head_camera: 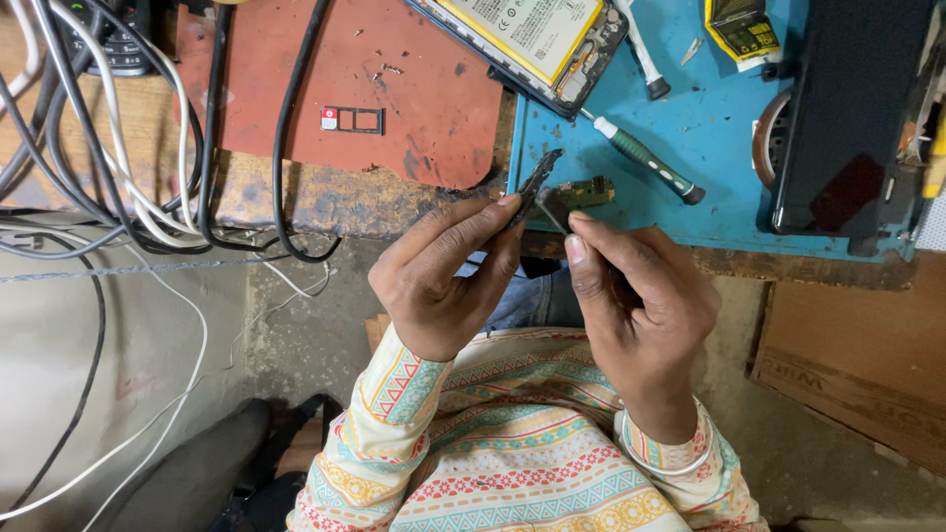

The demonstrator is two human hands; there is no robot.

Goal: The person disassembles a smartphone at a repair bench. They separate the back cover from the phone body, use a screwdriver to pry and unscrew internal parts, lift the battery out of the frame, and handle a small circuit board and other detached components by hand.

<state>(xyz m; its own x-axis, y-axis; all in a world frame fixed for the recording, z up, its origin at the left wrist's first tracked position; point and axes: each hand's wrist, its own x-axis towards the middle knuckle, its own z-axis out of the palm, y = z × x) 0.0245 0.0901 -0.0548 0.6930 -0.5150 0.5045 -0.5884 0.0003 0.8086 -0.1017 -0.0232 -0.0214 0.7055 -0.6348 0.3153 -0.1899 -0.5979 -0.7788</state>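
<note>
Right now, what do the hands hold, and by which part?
The left hand pinches a thin dark strip by its lower end; the right hand grips a small dark part at its lower edge.

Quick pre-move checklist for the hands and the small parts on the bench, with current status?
1. Left hand pinching the thin dark strip between thumb and fingertips: ok.
2. Right hand pinching the small dark part: ok; how firm the hold is, cannot tell.
3. Small green circuit board resting on the blue mat just beyond the fingers: ok.
4. Green-handled screwdriver lying on the mat, apart from both hands: ok.
5. Opened phone with its yellow battery showing, lying flat across the mat edge: ok.
6. SIM tray on the red pad, apart from the cables: ok.
</note>
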